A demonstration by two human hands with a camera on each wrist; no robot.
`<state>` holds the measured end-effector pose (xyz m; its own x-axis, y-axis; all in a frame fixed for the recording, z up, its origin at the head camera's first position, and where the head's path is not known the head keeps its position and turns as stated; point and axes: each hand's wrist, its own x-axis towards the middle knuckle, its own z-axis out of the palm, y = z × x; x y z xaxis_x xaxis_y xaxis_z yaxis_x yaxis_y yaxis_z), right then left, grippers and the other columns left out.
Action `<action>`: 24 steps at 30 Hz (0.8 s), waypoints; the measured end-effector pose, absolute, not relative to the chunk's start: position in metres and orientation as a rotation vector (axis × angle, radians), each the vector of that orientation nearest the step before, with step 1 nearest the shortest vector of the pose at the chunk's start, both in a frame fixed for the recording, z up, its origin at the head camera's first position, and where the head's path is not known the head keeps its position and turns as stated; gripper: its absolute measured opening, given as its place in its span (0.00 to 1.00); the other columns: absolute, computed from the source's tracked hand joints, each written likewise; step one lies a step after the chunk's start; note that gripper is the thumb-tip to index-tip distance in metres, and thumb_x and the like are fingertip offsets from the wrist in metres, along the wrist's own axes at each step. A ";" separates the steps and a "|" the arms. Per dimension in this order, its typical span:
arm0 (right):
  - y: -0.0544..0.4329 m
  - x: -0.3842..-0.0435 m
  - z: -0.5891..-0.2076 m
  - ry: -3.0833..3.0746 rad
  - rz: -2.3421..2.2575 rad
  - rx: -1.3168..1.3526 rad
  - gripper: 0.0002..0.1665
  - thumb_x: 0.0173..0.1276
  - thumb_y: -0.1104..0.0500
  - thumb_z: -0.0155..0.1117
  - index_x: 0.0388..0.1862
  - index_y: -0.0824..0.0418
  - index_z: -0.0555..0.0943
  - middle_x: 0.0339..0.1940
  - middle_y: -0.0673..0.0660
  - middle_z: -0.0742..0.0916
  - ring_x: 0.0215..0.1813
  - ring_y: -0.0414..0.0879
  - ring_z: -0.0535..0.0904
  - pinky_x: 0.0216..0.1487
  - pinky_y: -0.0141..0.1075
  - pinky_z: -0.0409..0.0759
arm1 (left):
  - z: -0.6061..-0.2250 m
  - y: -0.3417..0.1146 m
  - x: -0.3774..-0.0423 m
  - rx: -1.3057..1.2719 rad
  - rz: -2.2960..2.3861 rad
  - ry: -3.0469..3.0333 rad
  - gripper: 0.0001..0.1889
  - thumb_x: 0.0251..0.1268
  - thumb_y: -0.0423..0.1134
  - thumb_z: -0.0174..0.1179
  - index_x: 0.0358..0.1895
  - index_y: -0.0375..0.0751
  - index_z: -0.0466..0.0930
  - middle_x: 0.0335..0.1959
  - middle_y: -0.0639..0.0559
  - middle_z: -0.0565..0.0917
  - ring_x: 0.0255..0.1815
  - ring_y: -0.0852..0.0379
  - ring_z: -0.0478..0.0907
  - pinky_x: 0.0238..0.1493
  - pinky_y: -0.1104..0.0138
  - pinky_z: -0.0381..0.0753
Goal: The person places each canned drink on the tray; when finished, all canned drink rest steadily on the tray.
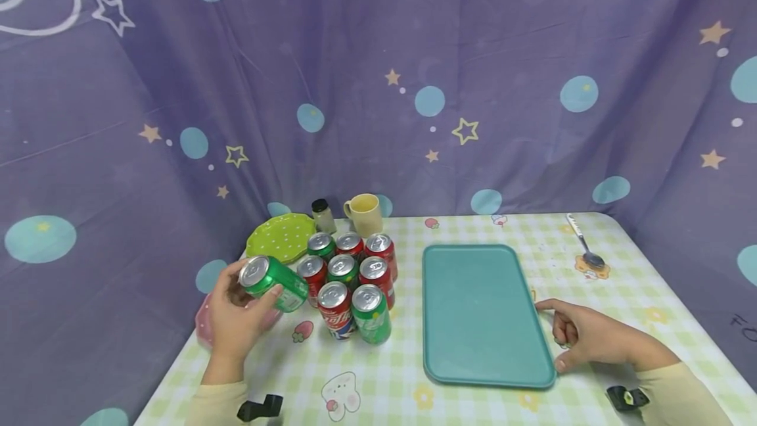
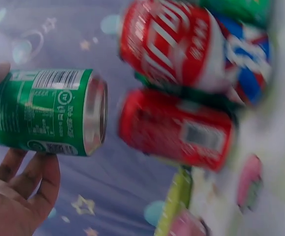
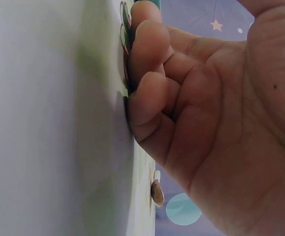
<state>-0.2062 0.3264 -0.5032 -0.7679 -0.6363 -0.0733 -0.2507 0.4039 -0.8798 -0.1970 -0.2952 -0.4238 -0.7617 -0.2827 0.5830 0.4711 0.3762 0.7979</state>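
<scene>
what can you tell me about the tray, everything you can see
The tray is teal, rectangular with rounded corners and a low raised rim, and looks like smooth plastic. It lies flat on the checked tablecloth, right of the standing cans. The right hand seems to touch its right edge with thumb and forefinger.

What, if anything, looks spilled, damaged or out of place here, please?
Nothing visible stands out as spilled or damaged. Only the held can tilts, simply because the left hand grips it. The other cans stand upright together, and the tray lies flat, the right hand at its edge.
</scene>
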 end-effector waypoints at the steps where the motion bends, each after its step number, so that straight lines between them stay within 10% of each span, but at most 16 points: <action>1: 0.326 -0.206 -0.503 2.272 -1.313 -0.761 0.60 0.56 0.59 0.85 0.78 0.78 0.57 0.35 0.60 0.79 0.27 0.38 0.69 0.26 0.36 0.71 | -0.419 -0.292 -0.195 -0.176 -1.433 -1.960 0.36 0.50 0.18 0.76 0.66 0.32 0.76 0.52 0.54 0.83 0.46 0.58 0.82 0.42 0.75 0.82; 24: 0.327 -0.206 -0.504 2.306 -1.280 -0.735 0.61 0.55 0.57 0.86 0.78 0.76 0.58 0.35 0.60 0.80 0.27 0.37 0.70 0.26 0.36 0.73 | -0.363 -0.143 -0.209 -0.512 -1.686 -1.978 0.35 0.53 0.33 0.82 0.66 0.50 0.79 0.57 0.50 0.83 0.53 0.48 0.83 0.47 0.62 0.88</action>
<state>-0.2058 0.3267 -0.5045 -0.7811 -0.6180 -0.0898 -0.2505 0.4419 -0.8614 -0.2086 -0.1427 -0.3630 -0.8107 -0.0299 0.5847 0.5726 0.1679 0.8025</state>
